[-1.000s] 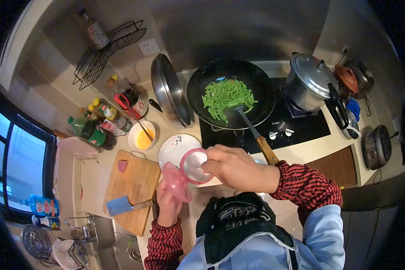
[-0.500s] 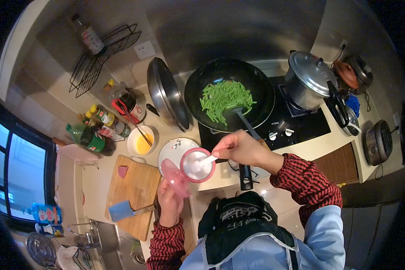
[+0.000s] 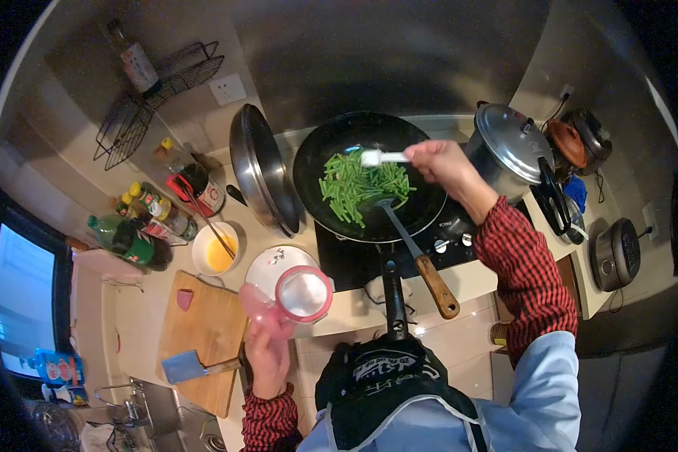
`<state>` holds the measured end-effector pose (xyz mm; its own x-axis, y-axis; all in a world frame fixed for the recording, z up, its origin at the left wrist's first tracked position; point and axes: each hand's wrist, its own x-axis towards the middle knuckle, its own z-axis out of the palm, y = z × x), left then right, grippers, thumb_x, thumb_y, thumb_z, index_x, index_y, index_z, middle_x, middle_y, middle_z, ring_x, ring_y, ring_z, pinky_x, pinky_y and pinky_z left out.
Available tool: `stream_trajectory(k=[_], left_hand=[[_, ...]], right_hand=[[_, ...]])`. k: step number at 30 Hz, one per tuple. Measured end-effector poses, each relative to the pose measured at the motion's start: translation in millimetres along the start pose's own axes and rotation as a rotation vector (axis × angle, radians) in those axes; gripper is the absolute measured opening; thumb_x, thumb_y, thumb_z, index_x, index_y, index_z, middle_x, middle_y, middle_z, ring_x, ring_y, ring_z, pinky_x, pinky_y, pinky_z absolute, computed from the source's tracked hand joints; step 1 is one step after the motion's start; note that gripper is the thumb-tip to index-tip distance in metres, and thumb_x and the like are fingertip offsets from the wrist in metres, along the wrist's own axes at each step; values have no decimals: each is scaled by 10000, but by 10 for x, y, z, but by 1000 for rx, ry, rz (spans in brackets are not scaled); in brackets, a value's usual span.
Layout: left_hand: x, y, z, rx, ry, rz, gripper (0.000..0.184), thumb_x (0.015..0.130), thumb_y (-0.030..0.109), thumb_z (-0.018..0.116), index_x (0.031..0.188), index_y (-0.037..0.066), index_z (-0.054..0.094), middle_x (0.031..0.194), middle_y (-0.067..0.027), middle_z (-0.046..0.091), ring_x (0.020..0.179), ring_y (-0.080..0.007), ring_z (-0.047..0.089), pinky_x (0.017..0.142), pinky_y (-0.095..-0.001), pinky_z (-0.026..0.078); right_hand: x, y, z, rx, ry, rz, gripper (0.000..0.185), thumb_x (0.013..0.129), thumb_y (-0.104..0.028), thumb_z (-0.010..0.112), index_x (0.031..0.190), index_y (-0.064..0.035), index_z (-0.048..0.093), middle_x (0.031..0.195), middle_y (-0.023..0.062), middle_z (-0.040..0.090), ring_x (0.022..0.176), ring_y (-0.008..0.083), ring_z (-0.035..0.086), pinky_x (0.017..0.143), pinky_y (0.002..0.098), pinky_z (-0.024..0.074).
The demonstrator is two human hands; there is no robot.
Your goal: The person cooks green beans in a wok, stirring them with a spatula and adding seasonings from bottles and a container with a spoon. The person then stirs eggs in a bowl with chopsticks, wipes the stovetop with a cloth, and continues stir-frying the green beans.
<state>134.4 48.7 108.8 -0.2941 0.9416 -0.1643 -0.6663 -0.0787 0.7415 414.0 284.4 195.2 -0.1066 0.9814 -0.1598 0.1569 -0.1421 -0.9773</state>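
Note:
My right hand [image 3: 446, 167] grips the handle of a small white spoon [image 3: 384, 157], its bowl holding white grains above the wok [image 3: 309, 181]. Below it, a heap of cut green beans [image 3: 354, 188] lies in the wok. A spatula [image 3: 408, 232] with a wooden handle end rests with its blade in the beans. My left hand [image 3: 267, 358] is closed on a pink-rimmed jar [image 3: 330, 295] of white grains. The jar's pink lid [image 3: 258, 301] is flipped open, and the jar is over the edge of a white plate [image 3: 267, 260].
Left of the plate are a bowl of beaten egg [image 3: 217, 248] with chopsticks, and a cutting board [image 3: 192, 316] bearing a cleaver [image 3: 184, 367]. A wok lid [image 3: 262, 173] leans behind. A pressure cooker [image 3: 508, 143] stands right of the wok; several bottles [image 3: 135, 237] line the left.
My right hand has lifted the spoon out of the jar and carried it up and forward over the wok. The left hand still holds the jar; the whole view has shifted slightly.

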Motion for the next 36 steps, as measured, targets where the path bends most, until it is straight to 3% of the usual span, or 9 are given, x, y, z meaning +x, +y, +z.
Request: stream_trajectory(k=[3,13,21,23,24,27,36], left_hand=[[-60,52,-65,32,-12,45,274,756,164,530,1005,49,516,992,-57,523,920,-174,490,782,-353,401],[-198,146,-44,-6,87,108,284,794,189,532,1042,60,479,952,-35,529,882,-151,500,745,-318,412],[-211,121,-7,8,35,120,291,800,195,527,1053,60,478,976,-35,529,906,-159,498,769,-340,413],[-198,105,31,-35,156,93,297,738,142,546,1001,16,494,961,-65,529,926,-185,514,863,-441,391],[-198,88,35,-37,156,93,297,738,142,546,1001,16,494,961,-65,529,926,-185,514,863,-441,391],[-194,76,54,-41,118,79,301,750,139,541,1019,17,488,985,-63,529,943,-182,507,869,-444,388],[-164,63,125,-50,55,84,296,788,140,516,1045,-3,483,1041,-80,520,972,-193,498,883,-373,375]], right_hand=[[296,23,-119,-49,42,-48,141,749,-145,632,764,-5,621,565,-5,524,426,60,383,385,203,285],[683,-76,-38,-198,120,-115,174,759,-182,626,791,-12,612,580,-18,500,447,61,378,401,197,298],[857,-121,-597,-391,255,-127,102,758,-140,611,792,-50,642,658,-14,584,466,54,403,417,213,308],[903,-74,-734,-384,240,-212,104,760,-137,610,797,-45,643,668,-7,592,510,62,448,457,218,352],[816,-165,-677,-450,263,-202,110,755,-130,616,797,-31,641,682,4,603,578,74,500,531,224,398],[775,-268,-531,-534,258,-230,121,746,-132,629,791,-20,639,694,19,611,626,82,529,591,232,419],[1039,-100,-801,-393,283,-377,147,750,-146,635,780,-2,632,740,40,618,670,94,526,625,244,417]])
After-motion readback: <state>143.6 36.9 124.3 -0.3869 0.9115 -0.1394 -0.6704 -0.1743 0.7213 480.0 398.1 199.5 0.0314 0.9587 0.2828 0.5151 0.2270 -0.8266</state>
